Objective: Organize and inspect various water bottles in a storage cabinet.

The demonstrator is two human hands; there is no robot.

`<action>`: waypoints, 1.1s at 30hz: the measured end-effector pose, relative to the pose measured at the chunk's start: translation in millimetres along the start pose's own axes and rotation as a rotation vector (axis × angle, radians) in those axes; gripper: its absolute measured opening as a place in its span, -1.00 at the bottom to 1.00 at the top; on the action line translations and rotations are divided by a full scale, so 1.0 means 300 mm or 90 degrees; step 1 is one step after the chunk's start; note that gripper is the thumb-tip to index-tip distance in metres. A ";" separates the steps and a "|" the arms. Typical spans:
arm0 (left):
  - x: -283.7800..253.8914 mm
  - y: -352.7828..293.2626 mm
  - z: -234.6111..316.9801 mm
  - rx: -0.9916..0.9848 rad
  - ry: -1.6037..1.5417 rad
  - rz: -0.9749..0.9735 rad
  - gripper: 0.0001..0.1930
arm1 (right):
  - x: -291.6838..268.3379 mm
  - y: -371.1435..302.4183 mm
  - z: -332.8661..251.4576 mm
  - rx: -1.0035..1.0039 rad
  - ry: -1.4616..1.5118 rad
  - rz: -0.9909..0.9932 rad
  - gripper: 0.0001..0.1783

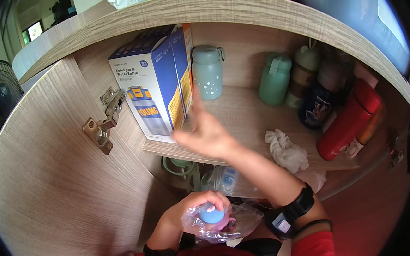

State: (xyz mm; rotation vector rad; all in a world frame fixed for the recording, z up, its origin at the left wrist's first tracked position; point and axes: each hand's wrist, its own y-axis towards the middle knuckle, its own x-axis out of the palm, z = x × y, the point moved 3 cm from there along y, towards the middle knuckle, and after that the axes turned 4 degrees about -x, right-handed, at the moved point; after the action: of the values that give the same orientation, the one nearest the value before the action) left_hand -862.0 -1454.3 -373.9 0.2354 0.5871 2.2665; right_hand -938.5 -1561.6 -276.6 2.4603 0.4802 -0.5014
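Observation:
My left hand (189, 211) is wrapped round a small bottle (211, 214) with a blue lid and a pinkish body, held low in front of me. Clear plastic wrapping (243, 222) covers the bottle and spreads out to its right. My right hand (207, 133) reaches up and left across the cupboard shelf, its fingers stretched out and nothing in them. Closest to it is a tall white and blue water bottle box (142, 99), standing at the shelf's left end; whether the fingertips touch it I cannot tell. Behind the fingers stands a blue-grey spotted flask (208, 75).
On the shelf (235, 116), a green flask (274, 80), dark bottle (318, 105) and leaning red thermos (350, 120) stand right, with crumpled white plastic (287, 151) near the edge. The left door (61, 174) hangs open on metal hinges. Below are a green-handled item (180, 167) and clear-wrapped things.

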 end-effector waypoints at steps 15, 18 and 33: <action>0.019 0.015 0.009 -0.002 -0.018 -0.035 -0.58 | 0.026 0.181 0.276 0.066 0.049 -0.140 -0.41; 0.000 -0.002 0.008 -0.002 0.004 -0.026 -0.58 | -0.027 0.174 0.116 0.158 -0.003 -0.161 -0.43; -0.018 -0.011 -0.001 -0.002 0.011 -0.057 -0.53 | -0.117 0.330 0.161 0.356 0.013 -0.055 -0.64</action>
State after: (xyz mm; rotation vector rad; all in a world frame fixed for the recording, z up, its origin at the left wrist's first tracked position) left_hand -856.3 -1456.3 -375.7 0.1849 0.5904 2.1856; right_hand -937.0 -1674.4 -251.8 2.9870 0.5076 -0.7253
